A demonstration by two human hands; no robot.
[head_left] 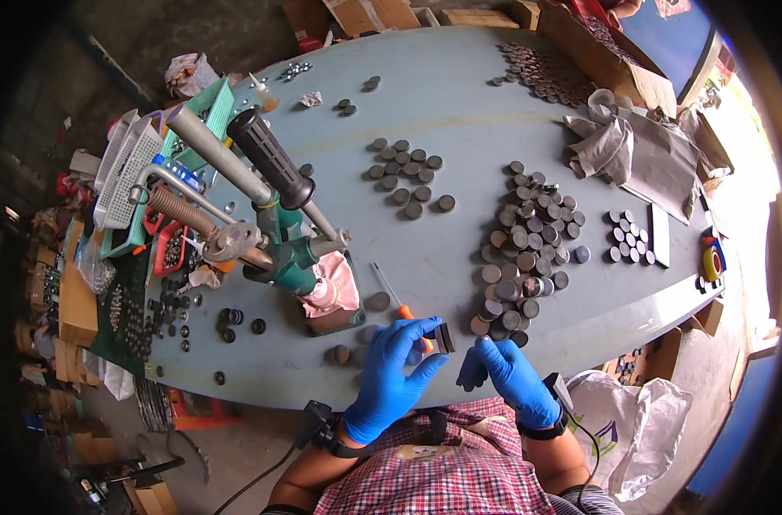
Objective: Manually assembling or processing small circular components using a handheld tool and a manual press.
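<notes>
My left hand (391, 365), in a blue glove, pinches a short round dark disc (443, 337) on its edge between thumb and fingers, just above the near side of the table. Close to its right, my gloved right hand (509, 378) has its fingers curled in toward the thumb; what it holds, if anything, I cannot make out. An orange-handled screwdriver (405, 312) lies partly behind my left hand. Beyond my right hand spreads a heap of similar dark discs (528, 232), some stacked. A few more discs (342, 354) sit left of my left hand.
A green hand press (288, 266) with a black-gripped lever stands left of centre, pink cloth (333, 287) at its base. Further left are baskets (127, 180) and small parts. Disc groups (408, 172) dot the blue-grey table (460, 103); paper (661, 167) and tape (711, 263) lie right.
</notes>
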